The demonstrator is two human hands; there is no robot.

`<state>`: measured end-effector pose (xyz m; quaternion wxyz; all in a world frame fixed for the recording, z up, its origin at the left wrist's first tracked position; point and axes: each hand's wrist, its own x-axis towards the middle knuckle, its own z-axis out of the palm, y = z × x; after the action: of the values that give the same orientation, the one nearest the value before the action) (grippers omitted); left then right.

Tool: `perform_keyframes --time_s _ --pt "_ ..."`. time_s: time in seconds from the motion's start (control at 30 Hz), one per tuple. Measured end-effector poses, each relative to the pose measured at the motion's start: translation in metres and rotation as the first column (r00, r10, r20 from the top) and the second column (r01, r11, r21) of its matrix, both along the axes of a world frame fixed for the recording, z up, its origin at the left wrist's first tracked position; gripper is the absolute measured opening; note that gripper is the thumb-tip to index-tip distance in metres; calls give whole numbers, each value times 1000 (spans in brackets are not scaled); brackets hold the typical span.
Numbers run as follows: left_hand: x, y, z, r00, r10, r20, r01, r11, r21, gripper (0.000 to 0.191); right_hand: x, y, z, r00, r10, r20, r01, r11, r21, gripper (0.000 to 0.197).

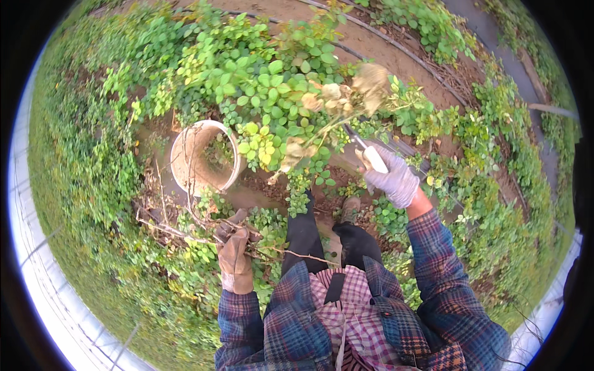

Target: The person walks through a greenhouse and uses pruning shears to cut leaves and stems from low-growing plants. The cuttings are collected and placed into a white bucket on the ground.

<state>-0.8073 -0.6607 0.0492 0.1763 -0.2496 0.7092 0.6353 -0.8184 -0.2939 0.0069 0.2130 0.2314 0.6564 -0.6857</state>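
Observation:
My left hand (235, 250), in a worn brown leather work glove, grips a bundle of dry, bare stems (176, 232) at the lower left. In my right hand (392, 178), which wears a thin whitish glove, is a pair of pruning shears with white handles (376, 159). Their metal blades (352, 133) point up and left, towards a stem with withered, tan flower heads (343, 98). This stem is blurred, and I cannot tell whether the blades touch it. Green leafy bushes (274, 86), probably roses, grow around both hands.
A white bucket (239, 162), soiled inside, leans to the left of my legs, with thin dry stems across its mouth. Low leafy plants stand on both sides. Dark irrigation hoses (345, 50) run over the bare soil (287, 32). My shoe (351, 208) stands among the plants.

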Motion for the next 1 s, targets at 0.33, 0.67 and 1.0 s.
perform_keyframes --time_s 0.33,0.67,1.0 --pt "95 -73 13 877 477 -65 -468 876 115 43 -58 -144 34 735 502 -456 -131 765 631 63" --pt "89 -141 9 683 727 67 -726 668 162 45 -152 -338 2 575 659 -485 -271 713 647 60" --pt "27 -180 0 645 755 116 -764 635 109 43 -223 -402 -62 231 910 344 -586 -152 796 61"
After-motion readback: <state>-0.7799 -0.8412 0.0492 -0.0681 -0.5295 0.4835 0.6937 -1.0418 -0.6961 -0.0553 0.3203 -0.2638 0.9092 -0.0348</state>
